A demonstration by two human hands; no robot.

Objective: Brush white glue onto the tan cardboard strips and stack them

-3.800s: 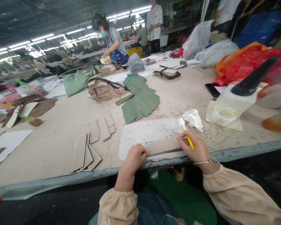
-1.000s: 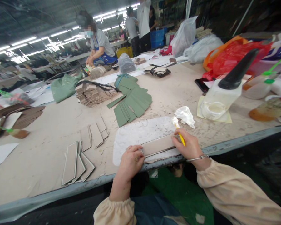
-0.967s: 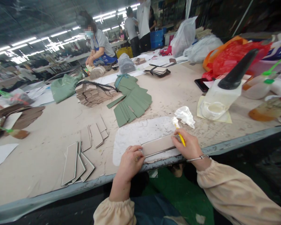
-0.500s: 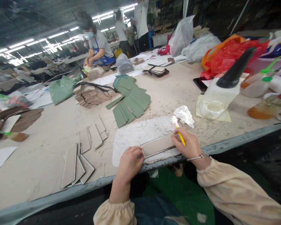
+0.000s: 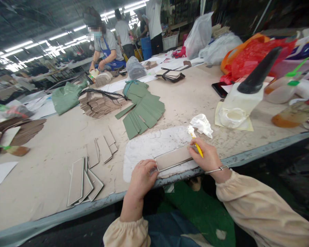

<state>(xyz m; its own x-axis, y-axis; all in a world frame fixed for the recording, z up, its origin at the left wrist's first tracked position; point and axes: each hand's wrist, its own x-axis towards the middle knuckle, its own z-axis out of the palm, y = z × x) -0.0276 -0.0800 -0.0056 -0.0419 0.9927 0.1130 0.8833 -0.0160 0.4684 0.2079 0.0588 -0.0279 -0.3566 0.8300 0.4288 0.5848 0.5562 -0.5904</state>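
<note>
A long beige rectangular panel (image 5: 172, 158) with thin dark edges lies on a white sheet (image 5: 137, 151) near the table's front edge. My left hand (image 5: 143, 176) grips the panel's left end between closed thumb and fingers. At the other end, my right hand (image 5: 207, 157) touches the panel with its fingertips. It also holds a slim yellow stick (image 5: 199, 150) with white paste (image 5: 191, 131) on its far tip. Just beyond lies a crumpled white piece (image 5: 203, 125); its material is unclear. Similar edged panels (image 5: 76, 181) lie overlapping to the left.
Fanned green pieces (image 5: 144, 115) and a tied beige bundle (image 5: 100, 104) lie ahead. At right stand a white container with a black neck (image 5: 243, 103), a phone (image 5: 219, 90) and a bottle of amber liquid (image 5: 290, 118). A co-worker (image 5: 106, 51) works across the table.
Both my hands keep nearly the same hold on the panel and stick. The view has shifted slightly. Across the table, the co-worker's hands have moved a little apart.
</note>
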